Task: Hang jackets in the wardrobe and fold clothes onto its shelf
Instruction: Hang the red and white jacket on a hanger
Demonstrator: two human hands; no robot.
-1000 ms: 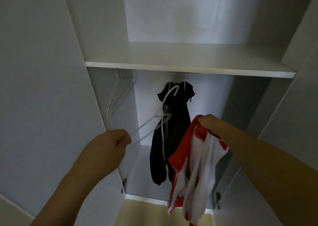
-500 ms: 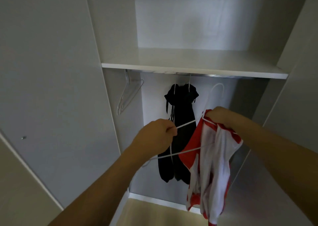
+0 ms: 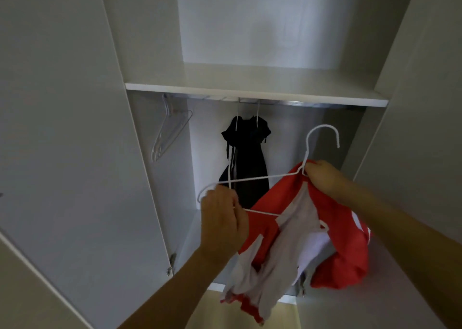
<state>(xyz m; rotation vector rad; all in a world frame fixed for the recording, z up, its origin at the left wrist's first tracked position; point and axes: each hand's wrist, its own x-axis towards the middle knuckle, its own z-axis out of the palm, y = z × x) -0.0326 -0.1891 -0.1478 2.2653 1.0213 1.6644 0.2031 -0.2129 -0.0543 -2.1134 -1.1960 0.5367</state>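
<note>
Wardrobe [image 3: 250, 96] standing open; my left hand [image 3: 221, 218] and right hand [image 3: 325, 176] are now both gripping the hanger [image 3: 260, 177], its right end entering the red jacket [image 3: 337, 241]; hanging is coming next.

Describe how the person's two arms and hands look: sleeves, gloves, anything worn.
Both forearms are bare as far as the frame shows, with no sleeves in view. The left hand and right hand wear no gloves; no rings, watch or bracelet show on the visible parts.
</note>
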